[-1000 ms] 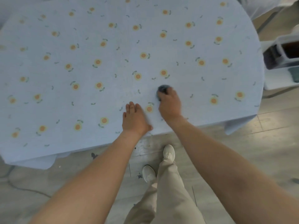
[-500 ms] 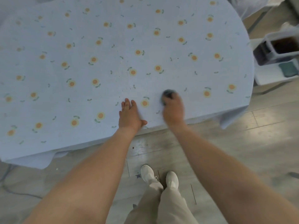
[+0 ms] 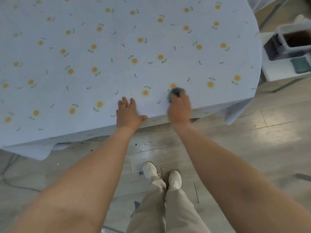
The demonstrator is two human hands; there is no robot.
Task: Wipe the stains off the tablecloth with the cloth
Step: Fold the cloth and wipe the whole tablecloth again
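Observation:
A light blue tablecloth (image 3: pixel 117 47) printed with small orange flowers covers the table. My right hand (image 3: pixel 179 108) presses a dark grey-blue cloth (image 3: pixel 176 91) onto it near the front edge; only the cloth's far end shows past my fingers, and the hand is blurred. My left hand (image 3: pixel 128 113) lies flat on the tablecloth to the left of it, fingers spread, thumb at the table's edge. A few tiny dark specks (image 3: pixel 119 85) dot the fabric beyond my left hand.
A white stand (image 3: pixel 284 71) at the right holds a clear container (image 3: pixel 296 41) of dark contents and a dark green pad (image 3: pixel 300 65). The tablecloth's corner (image 3: pixel 234 113) hangs over the right front edge. My feet in white shoes (image 3: pixel 161 174) stand on grey wood flooring.
My right hand with the cloth has slid back and forth over a small patch near the front edge. My left hand has stayed flat. The view has shifted back from the table.

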